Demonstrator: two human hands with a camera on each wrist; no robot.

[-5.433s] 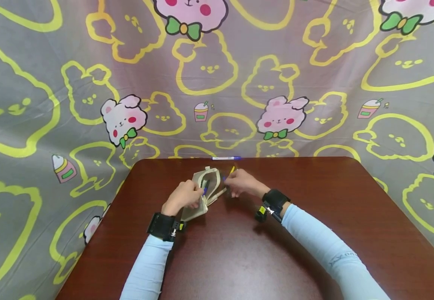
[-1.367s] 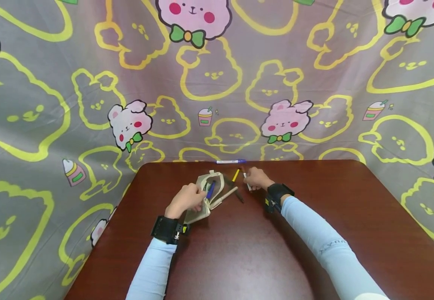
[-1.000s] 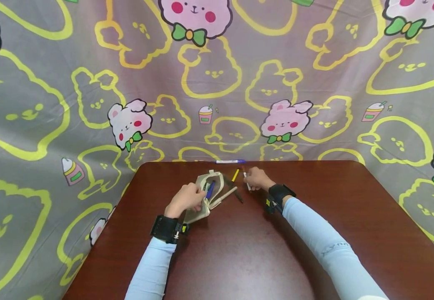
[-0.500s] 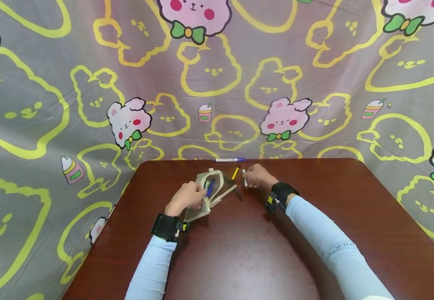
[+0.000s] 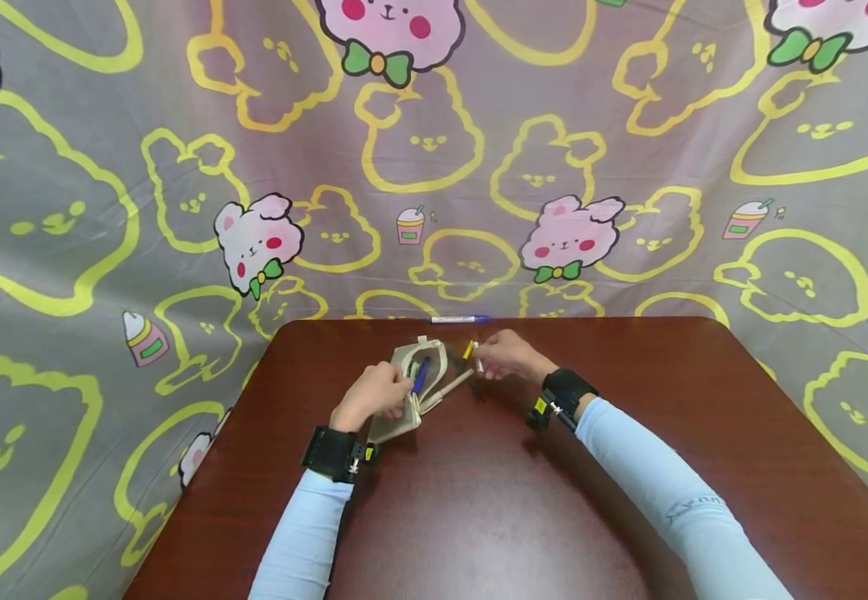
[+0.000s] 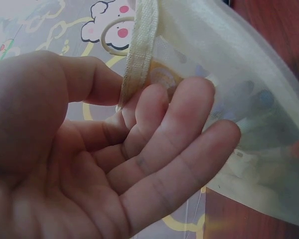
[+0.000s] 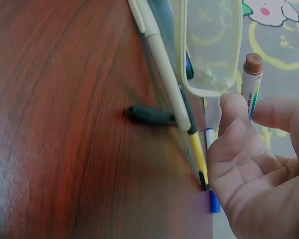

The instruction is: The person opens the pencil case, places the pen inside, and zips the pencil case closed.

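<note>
A translucent pencil case point(image 5: 394, 431) with cream trim stands tilted on the table, its mouth facing right. My left hand point(image 5: 373, 392) pinches its trimmed edge point(image 6: 141, 47) between thumb and index finger, while the other fingers lie loosely along the mesh. Inside are a blue pen point(image 5: 421, 377) and other pens, blurred through the mesh. To the right of the mouth, my right hand point(image 5: 512, 354) pinches a white marker point(image 7: 250, 87) with a brown end, held nearly upright. My fingers hide the marker's lower part.
A beige pen point(image 5: 452, 388) leans at the case's mouth. Beside it lie a yellow-and-black pen point(image 7: 199, 154) and a dark pen point(image 7: 149, 115). At the back edge of the brown table point(image 5: 479, 500) lies a white marker with a blue cap point(image 5: 459, 319). A patterned cloth point(image 5: 434, 250) hangs behind.
My right hand has picked up the white marker from the table and moved left with it, closer to the case. My left hand and the case have stayed put.
</note>
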